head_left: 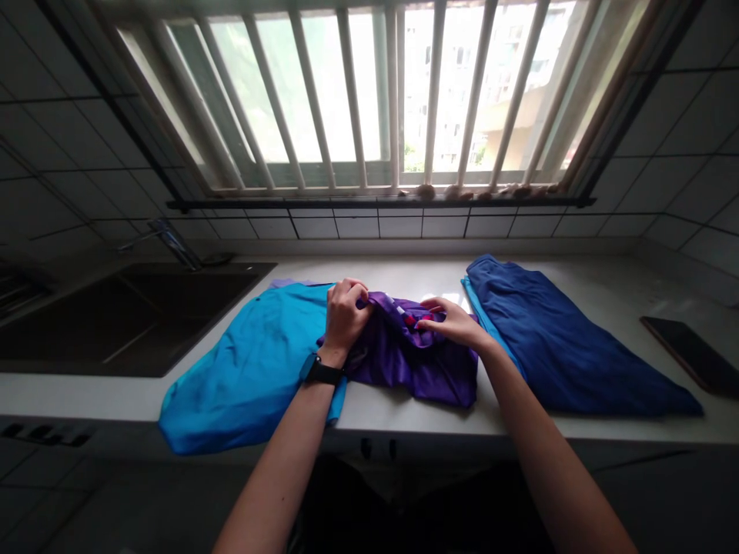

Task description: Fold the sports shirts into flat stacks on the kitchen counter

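A crumpled purple garment [416, 369] lies on the counter in front of me, with a white, red and dark checked strip along its top folds. My left hand [346, 308], wearing a black watch on the wrist, is closed on its upper left edge and lifts it a little. At the patterned strip is my right hand [453, 322], thumb and fingers apart, touching or just over the cloth. Left of the purple cloth, and partly behind my left wrist, a bright blue garment [248, 362] is spread out. Folded navy trousers [571, 338] lie to the right, over a light blue cloth [490, 323].
The white counter [398, 269] runs below a barred window [375, 100]. A dark sink [127, 315] with a metal faucet [176, 245] is on the left. At far right lies a phone [693, 354]. The blue garment overhangs the counter's front edge.
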A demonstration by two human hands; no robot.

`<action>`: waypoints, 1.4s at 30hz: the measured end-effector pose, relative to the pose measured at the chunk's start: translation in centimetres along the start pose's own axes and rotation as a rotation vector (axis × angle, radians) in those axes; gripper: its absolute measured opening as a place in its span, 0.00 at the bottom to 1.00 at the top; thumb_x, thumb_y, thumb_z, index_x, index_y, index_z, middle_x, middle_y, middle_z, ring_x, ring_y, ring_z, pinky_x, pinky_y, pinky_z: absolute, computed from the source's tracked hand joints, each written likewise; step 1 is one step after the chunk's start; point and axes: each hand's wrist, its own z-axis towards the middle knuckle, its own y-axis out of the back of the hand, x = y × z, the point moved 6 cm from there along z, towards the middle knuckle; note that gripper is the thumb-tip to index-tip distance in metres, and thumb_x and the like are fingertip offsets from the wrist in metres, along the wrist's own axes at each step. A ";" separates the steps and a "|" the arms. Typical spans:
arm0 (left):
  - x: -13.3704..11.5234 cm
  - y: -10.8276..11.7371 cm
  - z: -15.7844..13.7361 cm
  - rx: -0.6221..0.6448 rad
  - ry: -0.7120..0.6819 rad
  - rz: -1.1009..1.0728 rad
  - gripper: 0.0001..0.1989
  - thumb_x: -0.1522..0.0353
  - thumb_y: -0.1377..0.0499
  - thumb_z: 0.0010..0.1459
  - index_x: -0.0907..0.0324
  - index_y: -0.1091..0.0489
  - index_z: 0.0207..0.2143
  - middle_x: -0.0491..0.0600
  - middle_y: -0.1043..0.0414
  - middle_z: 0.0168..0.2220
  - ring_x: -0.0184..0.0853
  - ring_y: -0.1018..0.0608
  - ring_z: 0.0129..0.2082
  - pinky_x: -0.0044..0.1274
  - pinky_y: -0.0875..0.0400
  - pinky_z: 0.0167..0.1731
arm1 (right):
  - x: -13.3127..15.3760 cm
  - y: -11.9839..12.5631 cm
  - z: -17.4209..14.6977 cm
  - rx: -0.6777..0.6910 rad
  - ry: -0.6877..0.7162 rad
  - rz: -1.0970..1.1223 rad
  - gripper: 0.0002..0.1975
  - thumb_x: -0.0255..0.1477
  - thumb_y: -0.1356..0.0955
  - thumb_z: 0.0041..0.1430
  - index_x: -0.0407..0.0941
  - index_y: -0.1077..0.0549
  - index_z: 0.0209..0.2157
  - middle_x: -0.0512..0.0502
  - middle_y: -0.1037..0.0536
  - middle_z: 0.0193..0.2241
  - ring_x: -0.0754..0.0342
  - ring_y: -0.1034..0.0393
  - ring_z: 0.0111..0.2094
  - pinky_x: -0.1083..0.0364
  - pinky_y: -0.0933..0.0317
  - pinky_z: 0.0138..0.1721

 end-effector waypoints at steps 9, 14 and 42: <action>0.6 0.5 0.2 -0.069 0.028 0.046 0.10 0.71 0.39 0.63 0.55 0.34 0.28 0.50 0.24 0.37 0.42 0.24 0.42 0.32 0.35 0.49 | 0.9 1.5 0.0 -0.132 0.034 0.040 0.16 0.41 0.24 0.48 0.45 0.20 0.35 0.52 0.25 0.24 0.54 0.34 0.27 0.54 0.39 0.32; 0.8 0.0 0.2 0.002 0.039 0.016 0.08 0.69 0.39 0.65 0.55 0.32 0.30 0.49 0.23 0.34 0.41 0.22 0.40 0.33 0.33 0.50 | 1.9 3.1 -0.4 -0.247 0.056 0.434 0.20 0.43 0.20 0.42 0.48 0.24 0.33 0.52 0.24 0.28 0.55 0.32 0.30 0.55 0.37 0.33; 2.5 1.5 -0.5 -0.146 0.380 -0.296 0.10 0.67 0.43 0.52 0.54 0.34 0.38 0.45 0.30 0.26 0.39 0.24 0.31 0.29 0.31 0.35 | -3.4 6.9 0.0 -0.675 -0.128 0.549 0.17 0.35 0.29 0.46 0.50 0.37 0.37 0.50 0.27 0.32 0.54 0.32 0.28 0.54 0.32 0.33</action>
